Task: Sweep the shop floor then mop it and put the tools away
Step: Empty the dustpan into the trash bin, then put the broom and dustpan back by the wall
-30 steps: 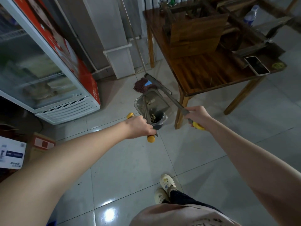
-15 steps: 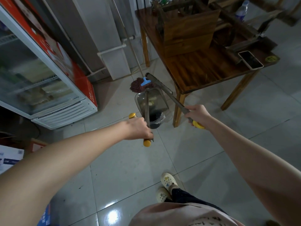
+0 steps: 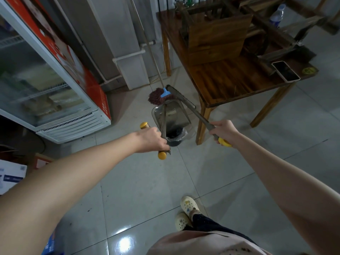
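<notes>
My left hand [image 3: 153,139] grips the yellow-capped crossbar handle of a grey long-handled dustpan [image 3: 172,115], which is tipped over a small black-lined bin [image 3: 173,138]. My right hand [image 3: 223,132] grips the yellow-tipped end of a grey broom [image 3: 181,97], whose flat head reaches past the dustpan's top edge. Behind them a mop [image 3: 156,96] with a dark red head and blue clamp stands on the floor, its pole leaning up against the wall.
A glass-door fridge [image 3: 55,85] stands at left. A wooden table [image 3: 230,83] at right carries a phone [image 3: 286,70], a wooden box and a bottle; its leg is beside the bin. Cardboard boxes [image 3: 11,175] lie at far left. Glossy tiles surround my feet [image 3: 185,212].
The dustpan has tilted further over the bin and the scraps seen in it earlier no longer show. Both hands keep their hold on the handles.
</notes>
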A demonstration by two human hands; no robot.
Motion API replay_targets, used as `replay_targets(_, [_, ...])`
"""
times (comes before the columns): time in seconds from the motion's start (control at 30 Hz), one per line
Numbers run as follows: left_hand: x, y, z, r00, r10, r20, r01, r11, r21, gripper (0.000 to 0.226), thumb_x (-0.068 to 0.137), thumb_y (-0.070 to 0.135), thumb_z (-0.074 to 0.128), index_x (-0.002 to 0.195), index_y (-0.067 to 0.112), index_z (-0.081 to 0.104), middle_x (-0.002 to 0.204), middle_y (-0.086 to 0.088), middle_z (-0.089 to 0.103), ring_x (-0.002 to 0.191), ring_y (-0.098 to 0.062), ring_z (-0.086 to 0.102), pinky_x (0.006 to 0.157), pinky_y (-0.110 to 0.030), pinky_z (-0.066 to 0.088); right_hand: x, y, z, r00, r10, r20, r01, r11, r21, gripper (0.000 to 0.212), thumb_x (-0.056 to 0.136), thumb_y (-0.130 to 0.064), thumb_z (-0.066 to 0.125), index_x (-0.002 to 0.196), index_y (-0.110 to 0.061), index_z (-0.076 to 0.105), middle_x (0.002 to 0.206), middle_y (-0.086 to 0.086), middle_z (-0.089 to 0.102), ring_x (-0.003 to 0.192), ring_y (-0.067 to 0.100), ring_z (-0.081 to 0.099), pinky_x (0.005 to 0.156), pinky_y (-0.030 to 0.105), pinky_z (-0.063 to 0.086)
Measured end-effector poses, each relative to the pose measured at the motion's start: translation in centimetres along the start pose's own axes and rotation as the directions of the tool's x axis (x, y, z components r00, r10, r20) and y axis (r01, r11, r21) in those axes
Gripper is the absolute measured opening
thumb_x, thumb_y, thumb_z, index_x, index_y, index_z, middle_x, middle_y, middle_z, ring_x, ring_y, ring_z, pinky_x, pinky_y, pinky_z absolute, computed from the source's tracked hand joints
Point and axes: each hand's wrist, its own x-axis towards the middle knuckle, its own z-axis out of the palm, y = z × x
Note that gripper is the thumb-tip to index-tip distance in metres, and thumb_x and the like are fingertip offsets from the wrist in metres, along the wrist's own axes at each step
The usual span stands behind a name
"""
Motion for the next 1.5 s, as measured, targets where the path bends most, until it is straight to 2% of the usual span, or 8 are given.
replay_targets(0.17, [-0.8, -2.7, 0.2, 0.989, -0.008, -0.147, 0.027, 0.992, 0.123, 0.045, 0.056, 0.006, 0.082, 0.093, 0.025, 0.067, 0.063, 0.005, 0.059, 0.045, -0.019, 0.056, 0.043, -0.024, 0.035, 0.0, -0.5, 0.1, 1.000, -0.014, 0.004, 0.014, 0.999, -0.039, 0.048, 0.088, 0.000, 0.058, 0.135, -0.011, 0.053, 0.066, 0.007, 0.053, 0.050, 0.017, 0.048, 0.032, 0.014, 0.037])
replay_targets(0.5, [-2.0, -7.3, 1.4, 0.914, -0.344, -0.215, 0.352, 0.936, -0.001, 0.053, 0.047, -0.005, 0.077, 0.095, 0.016, 0.069, 0.063, -0.001, 0.060, 0.046, -0.022, 0.057, 0.041, -0.026, 0.041, 3.0, -2.5, 0.7, 0.998, -0.063, 0.028, 0.065, 0.995, -0.080, 0.047, 0.089, -0.001, 0.057, 0.135, -0.009, 0.053, 0.070, -0.001, 0.052, 0.056, 0.011, 0.048, 0.033, 0.009, 0.037])
replay_targets(0.73, [-2.3, -11.8, 1.9, 0.826, -0.538, -0.167, 0.525, 0.843, -0.121, 0.045, 0.049, 0.007, 0.087, 0.089, 0.018, 0.070, 0.064, 0.002, 0.061, 0.048, -0.021, 0.058, 0.043, -0.026, 0.041, 8.3, -6.1, -0.3, 0.993, -0.088, 0.073, 0.095, 0.991, -0.096, 0.048, 0.087, -0.002, 0.062, 0.134, -0.008, 0.054, 0.101, 0.009, 0.061, 0.061, 0.011, 0.052, 0.047, 0.018, 0.044])
replay_targets(0.83, [-2.2, -14.2, 2.7, 0.774, -0.616, -0.145, 0.595, 0.787, -0.165, 0.047, 0.062, 0.005, 0.080, 0.104, 0.020, 0.067, 0.077, 0.004, 0.065, 0.061, -0.020, 0.063, 0.051, -0.029, 0.045, 10.8, -7.9, -1.0, 0.990, -0.093, 0.107, 0.104, 0.989, -0.103, 0.049, 0.086, -0.001, 0.062, 0.134, -0.008, 0.055, 0.101, 0.010, 0.062, 0.059, 0.013, 0.053, 0.051, 0.021, 0.046])
replay_targets(0.97, [-2.4, -16.5, 2.4, 0.703, -0.708, -0.066, 0.674, 0.693, -0.257, 0.053, 0.088, 0.005, 0.044, 0.139, 0.021, 0.043, 0.113, 0.000, 0.062, 0.095, -0.024, 0.063, 0.074, -0.035, 0.046, 13.2, -10.5, -1.2, 0.986, -0.128, 0.111, 0.138, 0.986, -0.090, 0.052, 0.083, 0.003, 0.062, 0.134, -0.005, 0.054, 0.084, 0.010, 0.063, 0.054, 0.017, 0.052, 0.047, 0.022, 0.045])
replay_targets(1.1, [-2.9, -19.0, 2.5, 0.573, -0.810, 0.122, 0.803, 0.526, -0.281, 0.056, 0.098, 0.032, 0.039, 0.149, 0.026, 0.017, 0.133, 0.002, 0.050, 0.117, -0.023, 0.051, 0.087, -0.034, 0.040, 15.2, -14.3, -1.2, 0.979, -0.131, 0.156, 0.146, 0.985, -0.088, 0.050, 0.084, 0.004, 0.061, 0.132, -0.004, 0.055, 0.068, 0.001, 0.055, 0.053, 0.011, 0.049, 0.038, 0.014, 0.041])
replay_targets(1.3, [-5.9, -21.9, 2.3, 0.339, -0.932, 0.128, 0.905, 0.287, -0.315, 0.065, 0.090, 0.047, 0.046, 0.145, 0.016, 0.031, 0.120, -0.008, 0.060, 0.106, -0.029, 0.059, 0.076, -0.036, 0.048, 17.4, -18.8, -0.5, 0.962, -0.162, 0.222, 0.184, 0.979, -0.084, 0.058, 0.083, 0.004, 0.060, 0.138, -0.005, 0.048, 0.070, 0.007, 0.056, 0.053, 0.014, 0.050, 0.038, 0.018, 0.040])
replay_targets(1.5, [-10.5, -22.3, 2.3, 0.121, -0.968, 0.220, 0.971, 0.069, -0.227, 0.052, 0.089, 0.050, 0.045, 0.118, 0.007, 0.051, 0.112, -0.007, 0.062, 0.094, -0.026, 0.065, 0.065, -0.034, 0.051, 18.8, -22.5, 0.9, 0.925, -0.202, 0.322, 0.232, 0.971, -0.058, 0.057, 0.084, 0.007, 0.060, 0.138, -0.006, 0.047, 0.089, 0.009, 0.057, 0.060, 0.014, 0.052, 0.038, 0.015, 0.044])
